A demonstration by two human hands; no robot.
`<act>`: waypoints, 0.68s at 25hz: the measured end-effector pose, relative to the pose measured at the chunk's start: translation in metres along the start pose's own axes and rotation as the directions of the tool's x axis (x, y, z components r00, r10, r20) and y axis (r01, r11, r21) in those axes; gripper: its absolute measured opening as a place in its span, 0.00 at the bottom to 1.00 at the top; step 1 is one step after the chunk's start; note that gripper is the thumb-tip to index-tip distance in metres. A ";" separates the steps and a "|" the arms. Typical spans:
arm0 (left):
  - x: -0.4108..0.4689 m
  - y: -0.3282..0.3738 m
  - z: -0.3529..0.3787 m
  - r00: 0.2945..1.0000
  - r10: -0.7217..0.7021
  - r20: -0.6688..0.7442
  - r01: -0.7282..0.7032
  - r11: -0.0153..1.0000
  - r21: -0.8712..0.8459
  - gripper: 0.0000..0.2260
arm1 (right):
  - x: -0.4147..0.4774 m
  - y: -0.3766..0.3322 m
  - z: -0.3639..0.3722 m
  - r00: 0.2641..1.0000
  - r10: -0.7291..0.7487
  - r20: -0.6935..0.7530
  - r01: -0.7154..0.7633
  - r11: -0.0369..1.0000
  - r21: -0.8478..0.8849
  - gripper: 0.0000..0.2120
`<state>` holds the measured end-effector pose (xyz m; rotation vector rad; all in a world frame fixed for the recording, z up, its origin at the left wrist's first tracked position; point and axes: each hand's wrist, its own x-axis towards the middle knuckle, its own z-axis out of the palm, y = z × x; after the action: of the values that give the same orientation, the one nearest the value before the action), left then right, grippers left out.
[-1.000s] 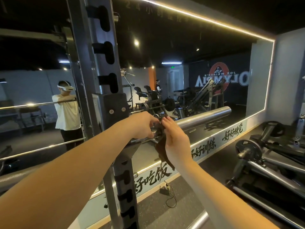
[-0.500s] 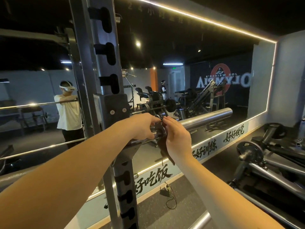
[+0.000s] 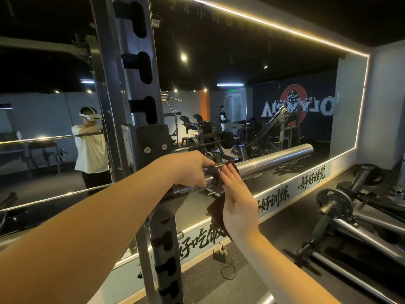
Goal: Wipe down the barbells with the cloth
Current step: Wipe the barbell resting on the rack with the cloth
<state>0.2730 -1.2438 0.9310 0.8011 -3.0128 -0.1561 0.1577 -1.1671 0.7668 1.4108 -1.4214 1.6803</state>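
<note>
Chrome barbell [image 3: 274, 160], lying on the hook of a grey rack upright [image 3: 135, 84], its sleeve running on beyond the right hand. Left hand [image 3: 188, 170]: fingers curled round the knurled shaft, just short of the collar. Right hand [image 3: 236, 200]: fingers straight, flat against a brown cloth [image 3: 215, 213] pressed to the collar; the cloth's tail hangs under the palm. Wall mirror [image 3: 241, 62] behind both hands.

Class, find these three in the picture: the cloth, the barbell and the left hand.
cloth [image 3: 217, 216]: head view, its hanging lower part.
barbell [image 3: 274, 160]: head view, middle of its smooth sleeve.
left hand [image 3: 190, 168]: head view, back of the hand.
</note>
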 end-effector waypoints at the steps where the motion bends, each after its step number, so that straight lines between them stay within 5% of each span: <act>1: 0.001 0.000 -0.001 1.000 -0.008 0.010 0.008 1.000 0.016 0.30 | 0.017 -0.002 0.002 1.000 0.016 0.002 -0.015 1.000 -0.021 0.19; 10: 0.001 0.003 -0.008 0.996 -0.051 0.075 0.049 0.998 0.028 0.30 | -0.055 0.017 -0.005 0.999 -0.009 0.030 0.011 0.998 -0.058 0.25; 17: -0.001 0.000 -0.006 0.999 0.018 -0.033 -0.016 0.998 0.066 0.36 | 0.033 0.002 -0.004 0.999 0.024 0.034 -0.024 1.000 -0.006 0.19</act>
<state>0.2744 -1.2439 0.9371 0.7745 -3.0065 -0.0432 0.1437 -1.1717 0.7963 1.4314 -1.4662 1.6739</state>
